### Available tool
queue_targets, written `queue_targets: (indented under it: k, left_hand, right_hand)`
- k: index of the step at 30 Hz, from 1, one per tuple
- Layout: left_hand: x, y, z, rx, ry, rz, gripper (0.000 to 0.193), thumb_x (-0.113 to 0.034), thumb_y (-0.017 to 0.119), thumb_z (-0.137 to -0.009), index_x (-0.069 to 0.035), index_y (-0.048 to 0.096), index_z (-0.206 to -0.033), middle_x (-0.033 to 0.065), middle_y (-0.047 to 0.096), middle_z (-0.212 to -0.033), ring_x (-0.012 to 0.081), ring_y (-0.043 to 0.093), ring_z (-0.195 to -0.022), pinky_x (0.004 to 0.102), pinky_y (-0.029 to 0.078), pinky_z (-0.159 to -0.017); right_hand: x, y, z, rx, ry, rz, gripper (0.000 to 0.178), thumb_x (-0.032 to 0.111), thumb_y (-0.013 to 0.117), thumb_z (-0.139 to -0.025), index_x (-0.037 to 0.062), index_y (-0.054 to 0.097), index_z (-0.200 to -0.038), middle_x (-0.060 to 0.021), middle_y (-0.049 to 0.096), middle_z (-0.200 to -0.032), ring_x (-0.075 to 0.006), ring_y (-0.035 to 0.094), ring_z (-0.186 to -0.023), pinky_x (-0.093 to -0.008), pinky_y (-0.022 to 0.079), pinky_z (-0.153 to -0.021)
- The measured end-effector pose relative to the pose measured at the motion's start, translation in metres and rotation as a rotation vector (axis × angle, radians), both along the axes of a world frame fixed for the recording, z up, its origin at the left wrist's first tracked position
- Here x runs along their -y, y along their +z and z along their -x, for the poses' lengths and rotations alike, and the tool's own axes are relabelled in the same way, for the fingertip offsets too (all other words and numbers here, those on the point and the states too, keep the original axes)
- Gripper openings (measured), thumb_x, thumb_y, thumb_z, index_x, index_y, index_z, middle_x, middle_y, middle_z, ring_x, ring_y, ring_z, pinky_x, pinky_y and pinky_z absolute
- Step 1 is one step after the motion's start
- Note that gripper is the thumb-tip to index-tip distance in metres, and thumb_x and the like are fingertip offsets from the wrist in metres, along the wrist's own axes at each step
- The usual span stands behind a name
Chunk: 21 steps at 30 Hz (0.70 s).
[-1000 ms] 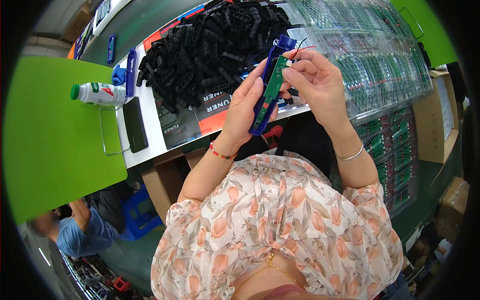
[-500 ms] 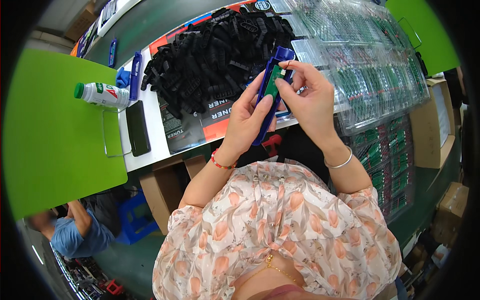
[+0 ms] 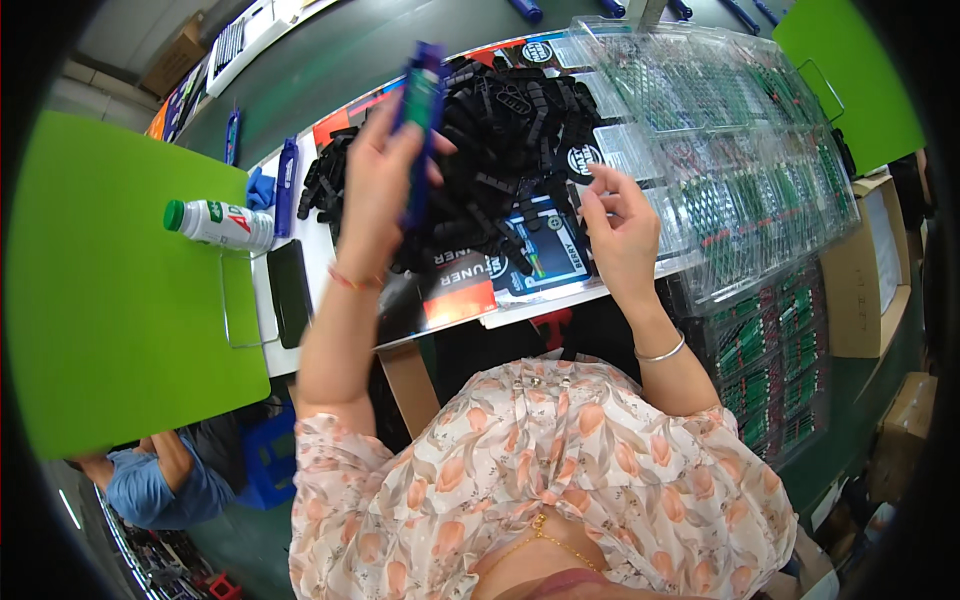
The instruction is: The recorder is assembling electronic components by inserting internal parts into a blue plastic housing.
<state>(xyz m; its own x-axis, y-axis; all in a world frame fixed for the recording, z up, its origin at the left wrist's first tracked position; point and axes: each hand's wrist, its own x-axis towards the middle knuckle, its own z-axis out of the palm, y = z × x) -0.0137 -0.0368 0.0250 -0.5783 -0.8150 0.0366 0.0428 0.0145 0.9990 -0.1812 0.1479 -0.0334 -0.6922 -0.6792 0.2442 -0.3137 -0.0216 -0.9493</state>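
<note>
My left hand (image 3: 378, 195) is closed around a long blue plastic housing (image 3: 414, 190), held upright and a little blurred above the black parts. A green circuit board (image 3: 424, 95) lies inside this housing. At the right edge of the heap of black ridged plastic parts (image 3: 490, 130), my right hand (image 3: 625, 235) hovers with loosely bent fingers apart, and I see nothing between them. One small black part lies close to its fingertips. Below the heap, a blue printed card (image 3: 548, 255) shows on the table.
Clear plastic trays of green circuit boards (image 3: 740, 190) are stacked at the right. On the left are a white bottle with a green cap (image 3: 218, 224), a dark phone (image 3: 288, 292), another blue housing (image 3: 286, 185) and a green panel (image 3: 130, 290). A person in blue (image 3: 160, 485) sits at lower left.
My left hand has carried the blue housing with its board up and left over the black heap. My right hand has let go of the board and moved slightly right and down.
</note>
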Motion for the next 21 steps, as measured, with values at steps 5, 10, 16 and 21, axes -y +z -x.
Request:
queue_targets:
  k: [5, 10, 16, 21]
  left_hand:
    - [0.163, -0.01, 0.021, 0.154, 0.282, 0.028, 0.042, -0.007, 0.054, -0.091, -0.004, 0.055, -0.132, 0.0077, 0.067, -0.08, 0.0114, 0.056, -0.058, 0.0247, 0.047, -0.051]
    - [0.314, -0.083, 0.041, 0.432, 0.424, 0.294, 0.021, -0.006, 0.051, -0.079, -0.002, 0.067, -0.093, 0.0045, 0.058, -0.069, 0.0172, 0.058, -0.063, 0.0318, 0.044, -0.055]
    - [0.342, -0.101, 0.105, 0.747, 0.589, 0.486, 0.027, -0.017, 0.052, -0.082, -0.006, 0.068, -0.102, 0.0185, 0.07, -0.098, 0.0371, 0.067, -0.094, 0.0426, 0.051, -0.083]
    - [0.355, -0.112, 0.109, 1.026, 0.474, 0.651, 0.034, -0.013, 0.054, -0.082, 0.001, 0.062, -0.111, 0.0257, 0.065, -0.111, 0.0423, 0.064, -0.102, 0.0447, 0.051, -0.09]
  right_hand:
    - [-0.007, -0.019, 0.011, -0.32, -0.036, -0.159, 0.023, 0.001, 0.067, -0.082, 0.0012, 0.066, -0.105, -0.0115, 0.062, -0.104, -0.0205, 0.066, -0.073, -0.0314, 0.051, -0.06]
    - [0.011, -0.008, 0.001, -0.536, 0.002, -0.232, 0.032, 0.018, 0.076, -0.076, 0.0081, 0.067, -0.105, -0.0075, 0.065, -0.097, -0.0289, 0.064, -0.084, -0.0388, 0.052, -0.068]
    - [0.01, -0.011, 0.006, -0.513, 0.02, -0.239, 0.036, 0.008, 0.073, -0.075, 0.01, 0.067, -0.11, -0.0072, 0.062, -0.086, -0.0271, 0.061, -0.079, -0.0381, 0.05, -0.064]
    - [0.009, -0.008, 0.009, -0.35, 0.052, -0.223, 0.037, 0.007, 0.072, -0.077, 0.0101, 0.067, -0.114, -0.0076, 0.06, -0.084, -0.0261, 0.061, -0.07, -0.0369, 0.048, -0.059]
